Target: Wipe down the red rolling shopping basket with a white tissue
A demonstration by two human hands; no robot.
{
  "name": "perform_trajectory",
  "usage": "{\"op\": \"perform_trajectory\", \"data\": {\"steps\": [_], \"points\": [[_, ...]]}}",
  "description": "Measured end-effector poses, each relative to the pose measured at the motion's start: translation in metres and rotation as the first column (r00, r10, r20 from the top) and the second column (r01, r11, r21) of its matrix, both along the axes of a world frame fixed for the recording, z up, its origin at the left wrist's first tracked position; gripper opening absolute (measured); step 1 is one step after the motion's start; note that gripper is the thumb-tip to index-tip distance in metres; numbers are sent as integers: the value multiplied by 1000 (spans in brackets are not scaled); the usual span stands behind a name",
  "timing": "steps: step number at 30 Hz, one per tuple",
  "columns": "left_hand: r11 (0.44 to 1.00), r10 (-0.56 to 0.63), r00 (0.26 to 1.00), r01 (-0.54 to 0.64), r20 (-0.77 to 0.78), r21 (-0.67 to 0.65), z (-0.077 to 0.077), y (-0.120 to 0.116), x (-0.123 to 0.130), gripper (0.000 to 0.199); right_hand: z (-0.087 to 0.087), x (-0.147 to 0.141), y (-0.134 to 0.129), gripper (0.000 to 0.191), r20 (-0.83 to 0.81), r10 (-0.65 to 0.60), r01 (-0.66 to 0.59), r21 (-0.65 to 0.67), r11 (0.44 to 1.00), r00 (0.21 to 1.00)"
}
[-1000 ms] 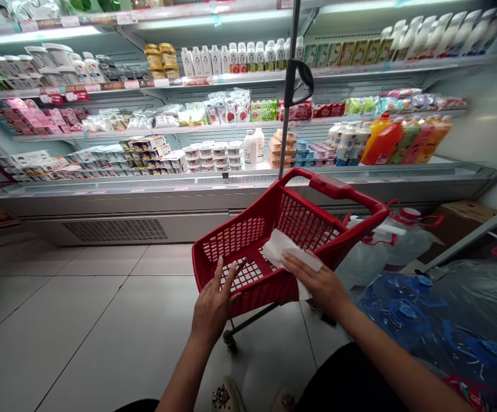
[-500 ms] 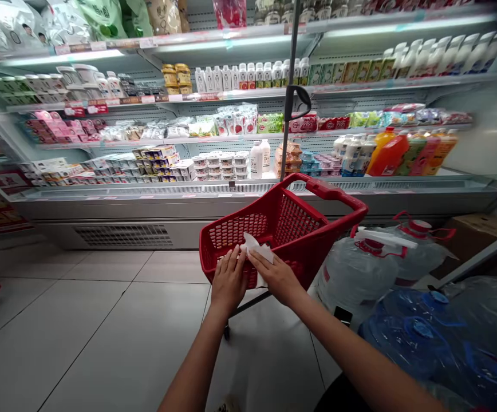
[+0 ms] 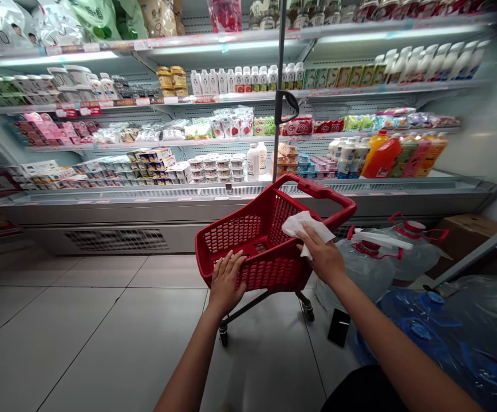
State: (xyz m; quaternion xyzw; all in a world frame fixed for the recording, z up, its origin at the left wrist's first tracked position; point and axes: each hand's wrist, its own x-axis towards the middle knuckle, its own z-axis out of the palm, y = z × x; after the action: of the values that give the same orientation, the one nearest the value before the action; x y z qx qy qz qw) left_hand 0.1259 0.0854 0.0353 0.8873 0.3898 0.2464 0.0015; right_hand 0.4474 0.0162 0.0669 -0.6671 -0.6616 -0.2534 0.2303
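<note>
A red shopping cart (image 3: 269,269) with a perforated basket stands on the tiled floor in front of the refrigerated shelves. My left hand (image 3: 227,283) rests on the basket's near rim toward the left, its fingers apart and no object in it. Farther right along the same rim, my right hand (image 3: 320,252) presses a crumpled white cloth or tissue (image 3: 302,224) against the cart, near the base of the handle. The cloth sticks out beyond the fingers on the left and hangs a little over the side.
Behind the cart, an open refrigerated case (image 3: 115,197) holds bottles, tubs and packets. Clear water jugs (image 3: 360,269) and blue water bottles (image 3: 415,332) stand at the right. A dark phone (image 3: 338,327) lies on the floor beside them. A cardboard box (image 3: 467,229) sits behind the jugs.
My right hand has slid the white cloth rightward along the rim, away from my left hand. The left hand stays at the rim. The phone on the floor now shows fully.
</note>
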Motion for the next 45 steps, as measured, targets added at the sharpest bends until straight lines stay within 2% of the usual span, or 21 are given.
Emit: {"op": "perform_trajectory", "data": {"steps": [3, 8, 10, 13, 16, 18, 19, 21, 24, 26, 29, 32, 34, 36, 38, 41, 43, 45], "points": [[1000, 9, 1000, -9, 14, -12, 0, 2, 0, 73, -2, -4, 4, 67, 30, -25, 26, -23, 999, 999], [1000, 28, 999, -28, 21, 11, -3, -1, 0, 74, 7, 32, -6, 78, -10, -92, 92, 12, 996, 996], [999, 32, 999, -32, 27, 15, -4, -3, 2, 73, 7, 35, -8, 80, -53, -106, 109, 57, 992, 993], [999, 36, 998, -36, 43, 19, -5, -6, 7, 74, -6, 2, -4, 85, -33, 0, 2, 68, 998, 999], [999, 39, 999, -40, 37, 36, -4, -6, 8, 76, -23, -46, 3, 82, 54, 183, -181, -40, 983, 982], [998, 34, 999, -35, 21, 54, -4, -6, 5, 77, -27, -58, 3, 77, 103, 256, -245, -109, 963, 961], [998, 31, 999, -32, 15, 61, -4, -5, 2, 77, -25, -54, 2, 75, 118, 263, -249, -123, 961, 958], [996, 32, 999, -33, 10, 78, -4, -5, -4, 76, -15, -27, -5, 78, 120, 213, -201, -106, 974, 970], [992, 69, 997, -71, 20, 102, -3, -6, -6, 70, 8, 30, -20, 87, 75, 55, -52, -43, 998, 996], [986, 109, 993, -113, 39, 119, 2, -9, 4, 65, 18, 53, -27, 92, 35, -38, 39, -8, 999, 999], [987, 71, 996, -77, 49, 141, 14, -13, 37, 68, 17, 46, -25, 92, 7, -52, 52, 3, 999, 999], [992, -65, 998, 63, 9, 113, 23, -14, 74, 74, 3, 10, -16, 89, 53, 83, -80, -62, 995, 995], [991, -104, 994, 105, -13, 77, 22, -12, 89, 79, -2, -4, -13, 86, 107, 185, -173, -111, 979, 977], [991, -115, 993, 117, -31, 60, 16, -9, 93, 85, 2, 3, -15, 86, 143, 217, -198, -132, 971, 966], [991, -117, 992, 120, -40, 65, 10, -8, 90, 90, 14, 27, -20, 89, 138, 138, -125, -103, 987, 981], [990, -108, 993, 113, -52, 88, 6, -9, 86, 93, 30, 63, -25, 89, 73, -47, 48, -14, 999, 996], [990, -89, 994, 95, -61, 106, 5, -11, 87, 97, 31, 68, -24, 87, 38, -89, 88, 20, 996, 995], [990, -67, 996, 74, -63, 122, 5, -13, 90, 100, 22, 51, -21, 87, 40, -33, 33, 8, 999, 999]]}}
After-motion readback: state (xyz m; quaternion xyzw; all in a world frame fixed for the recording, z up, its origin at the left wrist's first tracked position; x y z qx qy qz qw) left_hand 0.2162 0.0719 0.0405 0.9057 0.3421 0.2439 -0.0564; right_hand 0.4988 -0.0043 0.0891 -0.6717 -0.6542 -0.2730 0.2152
